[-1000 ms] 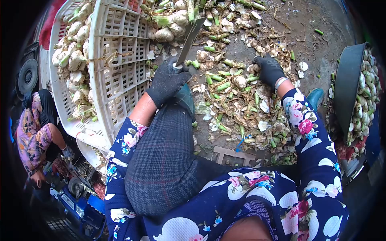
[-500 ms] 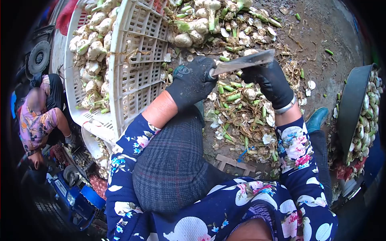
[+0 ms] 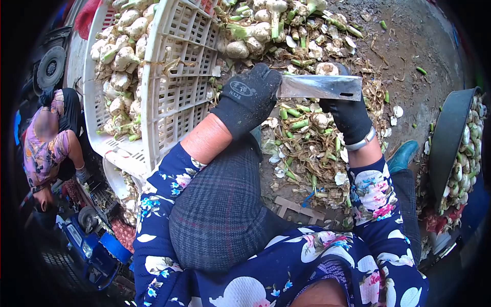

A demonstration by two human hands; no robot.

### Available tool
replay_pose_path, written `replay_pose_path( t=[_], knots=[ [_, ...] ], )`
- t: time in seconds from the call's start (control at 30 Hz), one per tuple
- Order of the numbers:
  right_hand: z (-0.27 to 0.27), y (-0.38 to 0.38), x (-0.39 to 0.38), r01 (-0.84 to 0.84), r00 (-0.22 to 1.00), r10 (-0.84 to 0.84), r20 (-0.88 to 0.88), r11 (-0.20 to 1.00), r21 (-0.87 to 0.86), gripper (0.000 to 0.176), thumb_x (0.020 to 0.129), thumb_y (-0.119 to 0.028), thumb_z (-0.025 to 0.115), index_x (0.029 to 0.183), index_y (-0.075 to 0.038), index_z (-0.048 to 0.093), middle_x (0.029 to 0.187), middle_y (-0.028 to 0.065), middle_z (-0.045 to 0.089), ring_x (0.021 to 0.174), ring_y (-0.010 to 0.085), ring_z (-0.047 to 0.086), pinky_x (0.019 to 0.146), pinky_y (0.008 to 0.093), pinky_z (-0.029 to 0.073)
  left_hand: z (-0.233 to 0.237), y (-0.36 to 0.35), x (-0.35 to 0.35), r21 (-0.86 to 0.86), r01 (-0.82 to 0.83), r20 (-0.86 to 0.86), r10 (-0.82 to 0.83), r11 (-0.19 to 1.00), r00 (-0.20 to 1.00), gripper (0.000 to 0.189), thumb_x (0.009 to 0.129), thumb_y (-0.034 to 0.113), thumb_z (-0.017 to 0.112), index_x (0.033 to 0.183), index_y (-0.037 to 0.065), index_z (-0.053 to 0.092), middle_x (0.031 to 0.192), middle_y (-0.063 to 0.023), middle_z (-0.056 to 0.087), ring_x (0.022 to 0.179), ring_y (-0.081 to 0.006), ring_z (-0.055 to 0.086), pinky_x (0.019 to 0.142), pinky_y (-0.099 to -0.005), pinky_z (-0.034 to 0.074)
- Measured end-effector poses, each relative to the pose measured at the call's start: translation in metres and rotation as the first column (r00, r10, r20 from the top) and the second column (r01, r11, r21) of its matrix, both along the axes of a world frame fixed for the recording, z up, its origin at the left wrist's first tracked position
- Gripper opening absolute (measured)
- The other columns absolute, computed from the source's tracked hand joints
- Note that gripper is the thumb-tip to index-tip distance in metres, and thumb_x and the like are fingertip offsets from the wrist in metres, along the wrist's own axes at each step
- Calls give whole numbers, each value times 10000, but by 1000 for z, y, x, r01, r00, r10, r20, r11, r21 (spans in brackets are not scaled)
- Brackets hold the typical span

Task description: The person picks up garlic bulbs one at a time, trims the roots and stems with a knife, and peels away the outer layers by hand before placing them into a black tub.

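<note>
Left hand, black glove, closed in a fist round the handle end of a knife. Blade sticks out sideways to the right, wide face up, slot near its far end. Right hand, black glove, sits partly behind the blade, fingers bent. A garlic bulb shows just past the blade's far edge, right beside the right fingers; blade covers the grip, so can't tell how firmly it's held, if at all. Band on right wrist.

Under the hands: heap of trimmed stalks and dry skins on the dirty ground. Ahead, a pile of garlic with stalks, near the white crate. Crate is on the left, slatted, with garlic bulbs inside. Far right, dark tub, tilted, garlic with stalks in it. Green boot near right forearm. Plaid trouser leg below left arm. Another person bends over at far left, blue vehicle close by.
</note>
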State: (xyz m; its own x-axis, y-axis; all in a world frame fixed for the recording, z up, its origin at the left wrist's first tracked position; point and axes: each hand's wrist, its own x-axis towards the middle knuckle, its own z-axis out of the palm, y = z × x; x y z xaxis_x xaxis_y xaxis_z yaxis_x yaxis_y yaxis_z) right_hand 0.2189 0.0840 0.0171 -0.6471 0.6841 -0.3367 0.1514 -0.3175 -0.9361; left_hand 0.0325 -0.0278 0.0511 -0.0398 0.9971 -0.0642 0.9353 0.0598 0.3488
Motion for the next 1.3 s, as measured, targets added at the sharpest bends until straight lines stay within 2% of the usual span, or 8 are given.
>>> replay_pose_path(
  t=[0.23,0.6,0.7,0.8,0.97,1.17,1.2,1.3],
  knots=[
    [-5,-3,-6,-10,1000,14,-5,894,448,506,685,2,648,1151,7,450,801,28,565,660,90,531,577,244,464,-2,2,0,-58,-15,-21,14,998,1000,216,722,119,561,927,69,520,859,-146,511,790,-327,543,658,-411,461],
    [38,1,-6,-7,983,-29,-181,981,-194,483,650,-134,737,1060,-58,494,953,20,516,844,91,506,733,236,447,-51,-28,-29,-147,-200,285,235,969,929,219,724,111,608,906,42,508,800,-143,543,763,-278,554,680,-363,450],
    [29,23,-6,55,998,-39,-43,887,458,364,629,-109,757,940,-30,587,905,35,579,820,98,551,728,242,457,-41,-22,-22,-359,-286,504,443,888,742,248,726,111,663,904,35,507,740,-63,555,650,-111,531,581,-264,442],
    [21,38,1,-11,999,-11,50,903,430,424,660,-118,736,1036,-41,555,936,65,589,815,123,579,710,255,473,-31,-16,-14,-418,-262,702,493,870,514,303,724,107,683,958,21,511,779,-23,577,605,-52,492,520,-218,421],
    [13,23,-17,167,915,-344,-210,797,-581,295,868,-260,546,1100,-85,488,945,142,585,831,248,620,687,349,530,-18,-8,-4,-445,-265,769,516,856,377,362,749,106,679,1039,33,476,803,-11,568,661,-47,501,566,-215,431],
    [38,-6,-35,178,914,-333,-230,840,-512,334,869,-358,528,1054,-79,520,779,79,571,587,141,558,492,258,454,-48,-12,-21,-145,-238,360,276,960,891,248,743,166,669,885,38,509,777,-88,548,688,-178,530,640,-319,434],
    [46,-6,-35,174,917,-336,-215,821,-543,280,854,-411,530,857,-132,505,821,71,567,588,114,526,445,228,362,-57,-24,-24,-297,-355,436,457,886,775,234,737,201,619,844,29,504,797,-173,545,761,-346,545,689,-403,436],
    [67,-6,-50,-178,946,103,-309,958,-226,459,903,-434,425,1105,-24,456,971,141,591,698,152,601,541,259,482,-51,-31,-16,-241,-327,660,401,914,635,320,762,224,624,975,19,504,861,-139,584,770,-260,574,679,-380,443]
  ],
)
